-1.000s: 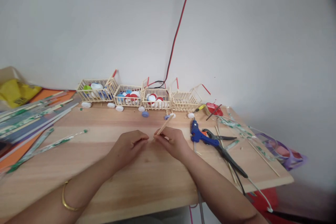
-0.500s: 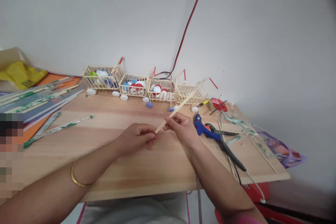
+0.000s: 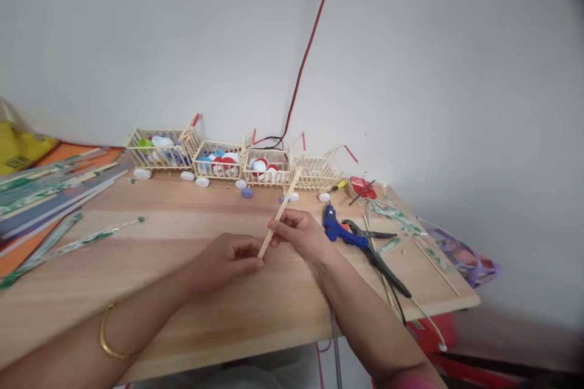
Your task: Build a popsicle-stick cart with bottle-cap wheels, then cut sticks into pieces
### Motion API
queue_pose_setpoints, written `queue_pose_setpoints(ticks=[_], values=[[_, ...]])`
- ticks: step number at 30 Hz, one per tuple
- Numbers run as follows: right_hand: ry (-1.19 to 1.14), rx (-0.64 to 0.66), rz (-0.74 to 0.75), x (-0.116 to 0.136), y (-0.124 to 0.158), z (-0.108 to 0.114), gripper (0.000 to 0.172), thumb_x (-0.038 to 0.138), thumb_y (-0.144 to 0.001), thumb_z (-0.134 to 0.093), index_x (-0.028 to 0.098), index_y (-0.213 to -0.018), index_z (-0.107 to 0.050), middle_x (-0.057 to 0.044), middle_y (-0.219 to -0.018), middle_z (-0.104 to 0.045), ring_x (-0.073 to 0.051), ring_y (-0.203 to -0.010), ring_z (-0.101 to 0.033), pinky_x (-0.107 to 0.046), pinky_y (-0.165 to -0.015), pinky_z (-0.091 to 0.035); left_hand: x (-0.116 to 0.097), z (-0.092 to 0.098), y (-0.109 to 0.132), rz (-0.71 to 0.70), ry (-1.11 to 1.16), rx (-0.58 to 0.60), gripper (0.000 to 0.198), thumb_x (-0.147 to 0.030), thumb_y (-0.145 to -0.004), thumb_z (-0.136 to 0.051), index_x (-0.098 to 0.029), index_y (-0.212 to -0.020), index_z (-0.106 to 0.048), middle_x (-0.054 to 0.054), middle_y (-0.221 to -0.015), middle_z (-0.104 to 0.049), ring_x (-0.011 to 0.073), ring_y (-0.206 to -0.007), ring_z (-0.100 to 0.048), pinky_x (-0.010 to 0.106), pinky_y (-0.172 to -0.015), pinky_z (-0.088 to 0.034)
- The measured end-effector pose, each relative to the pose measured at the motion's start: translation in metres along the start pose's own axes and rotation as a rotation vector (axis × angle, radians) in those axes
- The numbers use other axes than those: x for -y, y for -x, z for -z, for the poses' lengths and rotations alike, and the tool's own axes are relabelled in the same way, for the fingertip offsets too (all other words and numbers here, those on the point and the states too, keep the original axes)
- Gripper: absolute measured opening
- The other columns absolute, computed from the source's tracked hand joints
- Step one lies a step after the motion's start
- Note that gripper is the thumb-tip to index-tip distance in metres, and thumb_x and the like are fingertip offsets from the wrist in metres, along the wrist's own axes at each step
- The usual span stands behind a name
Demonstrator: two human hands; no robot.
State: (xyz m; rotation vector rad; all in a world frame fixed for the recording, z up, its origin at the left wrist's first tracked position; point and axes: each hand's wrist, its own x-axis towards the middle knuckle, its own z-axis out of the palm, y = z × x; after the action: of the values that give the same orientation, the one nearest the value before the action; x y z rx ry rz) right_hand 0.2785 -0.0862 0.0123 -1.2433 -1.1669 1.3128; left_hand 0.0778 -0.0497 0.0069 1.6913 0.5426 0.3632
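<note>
Wooden chopsticks, side by side, slant up and away over the table. My right hand pinches them below their middle between thumb and fingers. At their lower end, my left hand has its thumb and fingertips closed about the tip. Beyond the hands, small carts made of sticks stand in a row: one cart at the left, two more with coloured bottle caps, and a cart at the right with no caps visible in it. A blue glue gun lies right of my right hand.
Black-handled pliers lie beside the glue gun. A red container and a yellow-handled tool are near the wall. Wrapped chopsticks and plastic packets cover the left side. A red and black cable runs down the wall.
The chopsticks have turned to a steeper slant. Both hands have come slightly nearer to me, and the whole view has shifted so the table sits further left.
</note>
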Motion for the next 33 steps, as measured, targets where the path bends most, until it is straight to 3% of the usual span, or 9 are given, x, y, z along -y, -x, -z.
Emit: queue_pose_setpoints(ticks=[3,5,9,15,20,24,29,33], values=[[0.112,0.010,0.035,0.003,0.004,-0.005,0.028,0.043,-0.074,-0.074,0.016,-0.074,-0.066,0.001,-0.062,-0.065,-0.010,-0.054,-0.059,-0.021,-0.054,-0.047,0.000,-0.003,-0.003,0.125,0.347,-0.022,0.028,-0.039,-0.076,-0.067,-0.016,-0.092,-0.068,0.004,-0.083,-0.069,0.0154,-0.074,-0.062,0.027,-0.069,-0.048],[0.167,0.007,0.043,0.006,0.005,-0.009,0.030,0.045,-0.075,-0.073,0.016,-0.074,-0.067,0.001,-0.062,-0.064,-0.009,-0.053,-0.057,-0.021,-0.052,-0.044,0.001,-0.005,-0.005,0.179,0.396,-0.092,0.027,-0.041,-0.076,-0.066,-0.015,-0.082,-0.069,0.004,-0.075,-0.068,0.0151,-0.068,-0.062,0.028,-0.066,-0.050],[0.219,-0.029,0.058,0.012,0.006,-0.008,0.031,0.046,-0.074,-0.073,0.015,-0.074,-0.069,0.001,-0.060,-0.063,-0.009,-0.052,-0.056,-0.020,-0.051,-0.043,0.003,-0.006,-0.005,0.216,0.400,-0.138,0.025,-0.040,-0.072,-0.070,-0.015,-0.072,-0.068,0.002,-0.069,-0.068,0.0145,-0.063,-0.063,0.027,-0.062,-0.051],[0.105,-0.179,0.077,0.013,0.003,0.008,0.031,0.048,-0.073,-0.073,0.017,-0.072,-0.068,0.001,-0.058,-0.064,-0.010,-0.052,-0.059,-0.022,-0.054,-0.046,0.003,-0.002,-0.004,0.237,0.382,-0.103,0.022,-0.038,-0.071,-0.071,-0.016,-0.068,-0.069,0.002,-0.067,-0.069,0.0151,-0.062,-0.064,0.026,-0.061,-0.051],[0.110,-0.162,0.098,0.010,0.002,0.001,0.031,0.047,-0.074,-0.072,0.017,-0.070,-0.066,0.001,-0.057,-0.063,-0.010,-0.052,-0.058,-0.022,-0.054,-0.044,-0.006,0.000,-0.001,0.234,0.361,-0.092,0.023,-0.039,-0.070,-0.074,-0.017,-0.077,-0.073,0.004,-0.072,-0.071,0.0155,-0.069,-0.064,0.026,-0.068,-0.052],[0.146,-0.058,0.131,0.006,0.003,-0.013,0.035,0.049,-0.074,-0.071,0.016,-0.068,-0.065,0.002,-0.060,-0.060,-0.009,-0.053,-0.053,-0.022,-0.052,-0.040,-0.011,-0.005,-0.003,0.284,0.454,-0.206,0.035,-0.047,-0.068,-0.075,-0.020,-0.091,-0.073,0.005,-0.088,-0.073,0.0178,-0.078,-0.065,0.030,-0.071,-0.054],[0.244,-0.037,0.216,0.000,0.003,-0.022,0.037,0.049,-0.076,-0.070,0.014,-0.067,-0.064,0.003,-0.061,-0.056,-0.009,-0.058,-0.048,-0.021,-0.054,-0.036,-0.016,-0.011,-0.004,0.271,0.342,-0.314,0.040,-0.056,-0.065,-0.074,-0.017,-0.073,-0.070,0.001,-0.063,-0.063,0.0114,-0.056,-0.053,0.022,-0.053,-0.044],[0.349,-0.035,0.232,0.009,0.006,-0.023,0.036,0.049,-0.079,-0.067,0.014,-0.075,-0.066,0.002,-0.065,-0.058,-0.009,-0.060,-0.048,-0.020,-0.054,-0.036,-0.016,-0.005,-0.002,0.184,0.206,-0.338,0.041,-0.058,-0.070,-0.069,-0.017,-0.070,-0.069,0.000,-0.059,-0.059,0.0098,-0.054,-0.048,0.021,-0.052,-0.040]])
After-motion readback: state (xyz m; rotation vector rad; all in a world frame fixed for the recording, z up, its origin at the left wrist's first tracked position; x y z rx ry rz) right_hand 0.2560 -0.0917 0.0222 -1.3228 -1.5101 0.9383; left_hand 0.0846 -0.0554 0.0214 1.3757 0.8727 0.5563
